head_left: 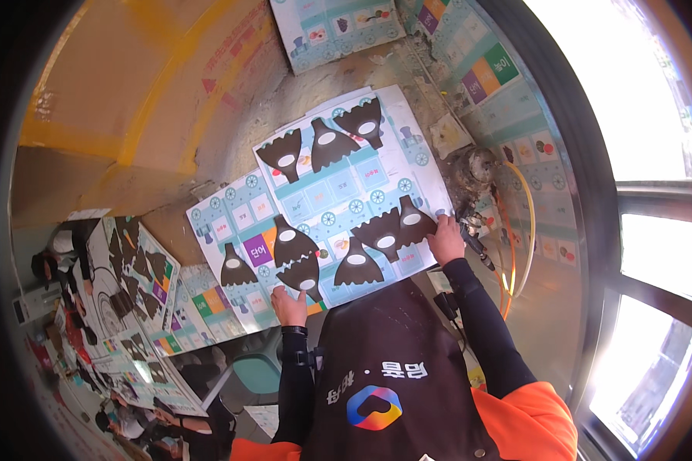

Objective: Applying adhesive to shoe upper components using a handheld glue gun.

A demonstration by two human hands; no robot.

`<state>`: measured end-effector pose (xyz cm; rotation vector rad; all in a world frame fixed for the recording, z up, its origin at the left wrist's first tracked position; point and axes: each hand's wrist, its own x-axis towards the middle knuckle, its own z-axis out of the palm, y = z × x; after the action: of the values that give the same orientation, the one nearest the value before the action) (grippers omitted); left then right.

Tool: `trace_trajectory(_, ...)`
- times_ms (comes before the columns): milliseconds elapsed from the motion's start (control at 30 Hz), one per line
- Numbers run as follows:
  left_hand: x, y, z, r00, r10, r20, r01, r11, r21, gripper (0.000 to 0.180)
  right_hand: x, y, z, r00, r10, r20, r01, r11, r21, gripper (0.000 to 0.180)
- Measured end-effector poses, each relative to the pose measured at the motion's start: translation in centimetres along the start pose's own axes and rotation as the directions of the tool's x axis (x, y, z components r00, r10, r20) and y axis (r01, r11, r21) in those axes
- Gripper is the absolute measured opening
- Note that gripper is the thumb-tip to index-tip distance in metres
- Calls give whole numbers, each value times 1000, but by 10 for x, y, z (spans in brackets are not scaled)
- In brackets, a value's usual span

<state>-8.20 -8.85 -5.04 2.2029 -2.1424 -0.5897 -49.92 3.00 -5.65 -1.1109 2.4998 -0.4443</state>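
Note:
Several dark brown bell-shaped pieces with jagged edges and white ovals lie on a white and teal printed sheet [307,201]. My left hand [290,307] is at the near edge, its fingers apart and touching the lower end of one dark piece [298,275]. A second dark piece [293,242] meets that one along its jagged edge. Over at the right edge, my right hand [445,240] rests with fingers extended beside another dark piece [413,222]. Three more, including one dark piece [329,144], lie along the sheet's far side.
A large taped cardboard box [154,100] stands at the far left. To the right are a stained round metal fitting [477,167] and a yellow hose [530,223]. A teal stool [256,374] is below the table. Other people work at tables at the lower left.

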Motion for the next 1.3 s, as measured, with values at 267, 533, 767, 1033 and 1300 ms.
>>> trace_trajectory(267, -13, 9, 37, 952, -295, -84, 286, 952, -109, 69, 5, 33, 12, 994, -7, 112, 15, 997, -76, 37)
trace_trajectory(533, -26, 30, 44, 865, -495, 78, 501, 850, -163, 74, 7, -43, -13, 990, -133, 42, 126, 982, 142, 38)
trace_trajectory(767, -44, 27, 61, 908, -393, -143, 377, 917, -126, 59, 4, -220, 68, 858, -376, 349, 263, 907, 330, 41)
trace_trajectory(1033, -59, 10, 52, 870, -492, -33, 425, 783, -455, 39, -14, -281, 150, 856, -464, 228, 517, 781, -350, 17)
trace_trajectory(1300, 5, -20, 49, 903, -344, -256, 195, 861, -470, 48, 26, -260, 119, 867, -367, 338, 340, 930, 138, 26)
